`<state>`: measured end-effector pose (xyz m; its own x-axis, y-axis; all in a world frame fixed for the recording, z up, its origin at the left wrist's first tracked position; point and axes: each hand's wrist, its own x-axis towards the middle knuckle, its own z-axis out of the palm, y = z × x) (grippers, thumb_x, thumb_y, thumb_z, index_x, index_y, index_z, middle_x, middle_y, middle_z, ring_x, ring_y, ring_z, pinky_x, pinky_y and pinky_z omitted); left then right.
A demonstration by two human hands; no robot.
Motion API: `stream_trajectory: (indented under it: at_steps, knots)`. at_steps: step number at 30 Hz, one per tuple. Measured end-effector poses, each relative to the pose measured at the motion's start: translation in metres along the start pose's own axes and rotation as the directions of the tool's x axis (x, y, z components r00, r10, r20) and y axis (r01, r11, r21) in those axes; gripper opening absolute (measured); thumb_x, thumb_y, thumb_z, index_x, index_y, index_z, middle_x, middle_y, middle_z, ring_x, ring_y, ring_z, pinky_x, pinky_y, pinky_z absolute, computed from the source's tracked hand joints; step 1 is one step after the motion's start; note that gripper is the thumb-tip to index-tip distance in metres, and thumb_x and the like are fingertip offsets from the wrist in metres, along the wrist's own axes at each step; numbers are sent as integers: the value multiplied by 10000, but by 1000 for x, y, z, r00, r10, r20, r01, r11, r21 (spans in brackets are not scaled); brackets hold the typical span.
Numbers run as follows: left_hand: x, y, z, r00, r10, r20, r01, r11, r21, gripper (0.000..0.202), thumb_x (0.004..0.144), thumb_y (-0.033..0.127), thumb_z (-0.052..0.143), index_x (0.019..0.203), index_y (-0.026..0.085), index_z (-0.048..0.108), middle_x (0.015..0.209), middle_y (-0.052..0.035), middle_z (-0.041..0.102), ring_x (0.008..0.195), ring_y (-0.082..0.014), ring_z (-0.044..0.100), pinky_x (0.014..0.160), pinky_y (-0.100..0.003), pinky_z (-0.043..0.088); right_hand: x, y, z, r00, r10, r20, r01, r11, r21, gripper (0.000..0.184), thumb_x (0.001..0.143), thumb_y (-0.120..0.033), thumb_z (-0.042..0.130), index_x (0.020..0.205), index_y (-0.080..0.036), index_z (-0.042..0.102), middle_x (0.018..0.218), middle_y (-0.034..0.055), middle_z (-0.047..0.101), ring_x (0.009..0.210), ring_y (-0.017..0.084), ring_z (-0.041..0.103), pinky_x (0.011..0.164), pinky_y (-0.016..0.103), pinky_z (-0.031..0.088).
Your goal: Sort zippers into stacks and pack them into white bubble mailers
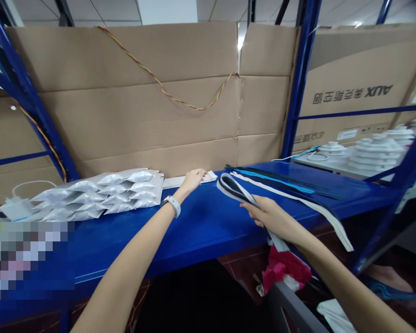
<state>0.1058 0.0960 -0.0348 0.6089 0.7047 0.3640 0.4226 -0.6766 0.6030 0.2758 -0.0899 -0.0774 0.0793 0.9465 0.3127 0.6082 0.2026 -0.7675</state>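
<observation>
Looped strips pinched in right hand above blue table, left hand on white packet by cardboard, its grip unclear, stacked packets beyond left wrist, loose strips lying beyond right hand

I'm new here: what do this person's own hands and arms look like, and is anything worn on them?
Both hands are ungloved, and no sleeves show. The left hand has a pale band at its wrist, perhaps a watch; the right hand shows no band.
</observation>
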Motion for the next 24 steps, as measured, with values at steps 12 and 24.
stream_trajectory:
  at_steps: [12,24]
  knots:
    - [61,-50,14,971,-215,-102,238,887,396,307,907,322,532,1167,159,552,1181,-100,561,1006,-207,577,854,-412,500,-5,-12,-26,998,56,-22,-51,979,196,314,903,-447,439,974,-153,523,685,-10,449,523,86,405,435,217,327]
    - [45,0,18,997,61,-42,-38,907,419,123,834,222,610,917,155,670,966,-72,681,934,-185,608,872,-343,440,3,-10,-58,994,91,-58,-81,984,158,379,849,-505,503,953,-141,519,625,-48,372,486,68,340,428,209,303]
